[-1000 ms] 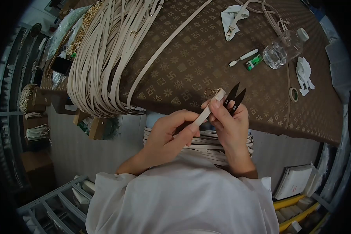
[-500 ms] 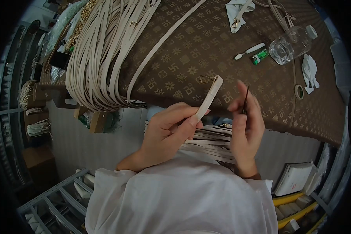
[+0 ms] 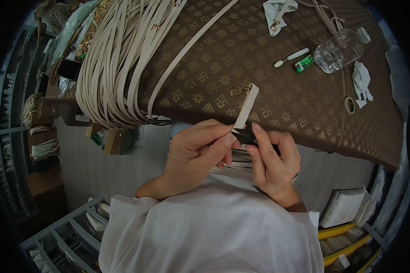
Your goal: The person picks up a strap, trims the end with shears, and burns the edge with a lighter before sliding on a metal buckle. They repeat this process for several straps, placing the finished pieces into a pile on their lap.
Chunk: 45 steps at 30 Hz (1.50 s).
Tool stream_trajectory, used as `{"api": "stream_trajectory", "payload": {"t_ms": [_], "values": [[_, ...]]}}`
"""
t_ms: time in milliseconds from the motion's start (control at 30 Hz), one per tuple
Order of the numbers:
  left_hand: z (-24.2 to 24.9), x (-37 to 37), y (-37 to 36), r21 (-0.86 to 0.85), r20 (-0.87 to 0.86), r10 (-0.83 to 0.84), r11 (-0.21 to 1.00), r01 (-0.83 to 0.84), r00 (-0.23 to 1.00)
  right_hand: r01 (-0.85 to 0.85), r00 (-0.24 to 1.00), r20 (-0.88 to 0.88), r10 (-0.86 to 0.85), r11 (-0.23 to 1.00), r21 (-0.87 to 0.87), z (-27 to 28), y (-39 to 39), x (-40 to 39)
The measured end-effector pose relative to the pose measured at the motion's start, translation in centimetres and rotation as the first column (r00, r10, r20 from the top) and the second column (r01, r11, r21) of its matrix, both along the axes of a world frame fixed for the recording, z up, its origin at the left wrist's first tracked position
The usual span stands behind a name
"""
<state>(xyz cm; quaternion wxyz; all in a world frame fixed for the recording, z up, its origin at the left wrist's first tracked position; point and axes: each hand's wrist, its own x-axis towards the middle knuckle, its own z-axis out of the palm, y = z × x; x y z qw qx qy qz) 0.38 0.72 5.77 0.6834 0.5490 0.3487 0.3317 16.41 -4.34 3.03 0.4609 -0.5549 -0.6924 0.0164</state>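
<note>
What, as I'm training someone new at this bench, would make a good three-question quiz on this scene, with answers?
1. Which hand holds the black snips?

2. True or false: the clear bottle on the patterned cloth has no cap on it.

3. What is fastened at the end of the pale strap that the left hand pinches?
A) a green tag
B) a gold-coloured clasp
C) a white button

Key:
1. The right hand.
2. False; a white cap is on it.
3. B.
</note>
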Motion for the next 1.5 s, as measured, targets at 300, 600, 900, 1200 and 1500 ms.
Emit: {"api": "stream_trajectory", "payload": {"t_ms": [300,600,900,1200,1500], "values": [[0.3,0.1,0.1,-0.006,0.000,-0.025,1.000,0.025,1.000,-0.007,1.000,-0.030,0.006,1.000,-0.023,0.1,-0.1,0.1],[0.0,0.1,0.1,0.004,0.025,-0.044,0.999,0.044,0.999,0.011,1.000,-0.028,-0.012,0.999,-0.032,0.3,-0.2,0.1],[-0.2,0.0,0.0,-0.007,0.048,-0.041,0.999,0.042,0.998,0.034,0.999,0.038,-0.034,0.999,-0.005,0.3,-0.3,0.1],[0.0,0.1,0.0,-0.054,0.058,-0.052,0.997,0.056,0.997,-0.022,0.998,-0.058,0.022,1.000,-0.001,-0.4,0.0,0.4],[-0.1,0.4,-0.3,-0.137,0.074,-0.121,0.982,0.131,0.990,-0.445,0.312,-0.945,-0.099,0.864,-0.237,0.9,1.0,-1.0]]}}
